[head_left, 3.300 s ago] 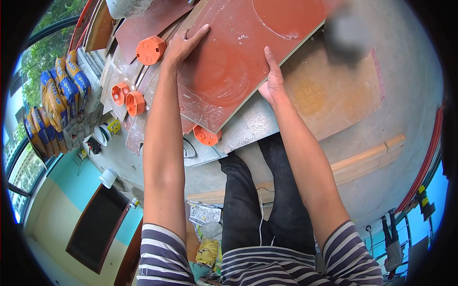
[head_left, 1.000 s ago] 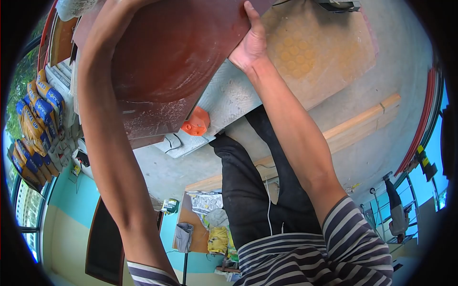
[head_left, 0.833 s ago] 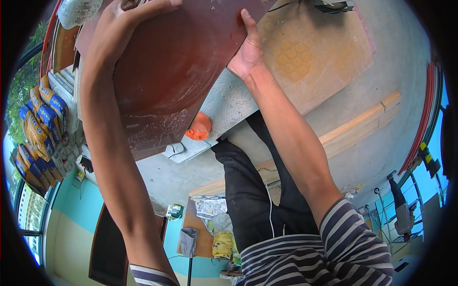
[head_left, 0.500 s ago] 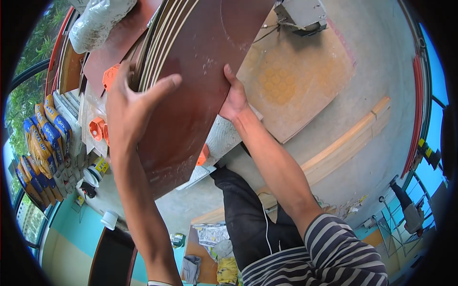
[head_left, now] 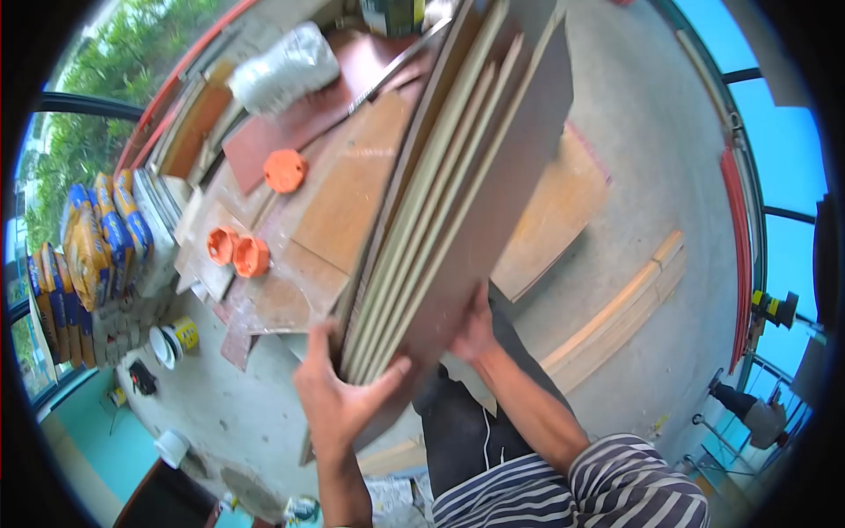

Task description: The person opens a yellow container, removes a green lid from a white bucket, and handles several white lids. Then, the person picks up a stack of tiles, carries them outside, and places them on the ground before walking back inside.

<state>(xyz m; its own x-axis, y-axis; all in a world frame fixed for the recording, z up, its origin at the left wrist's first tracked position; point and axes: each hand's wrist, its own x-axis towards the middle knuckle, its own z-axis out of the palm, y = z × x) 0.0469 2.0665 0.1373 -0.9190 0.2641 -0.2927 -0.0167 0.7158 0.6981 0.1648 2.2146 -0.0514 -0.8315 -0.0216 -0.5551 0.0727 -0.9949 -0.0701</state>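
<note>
A stack of several thin brown boards is held on edge in front of my body, its long pale edges facing up. My left hand grips the near end of the stack, thumb on one side and fingers round the other. Against the broad right face of the stack, my right hand is pressed, its fingers partly hidden. Left of the boards, orange octagonal plastic boxes lie on a worktop of wooden sheets, with another orange box farther back.
A plastic-wrapped bundle rests at the back of the worktop. Stacked bags and a white bucket stand at left. Timber strips and a wooden sheet lie at right. Another person is at far right.
The boards have swung from showing their broad face to standing more edge-up, nearer my body. Both hands have come lower with them, and more of the worktop and orange boxes shows.
</note>
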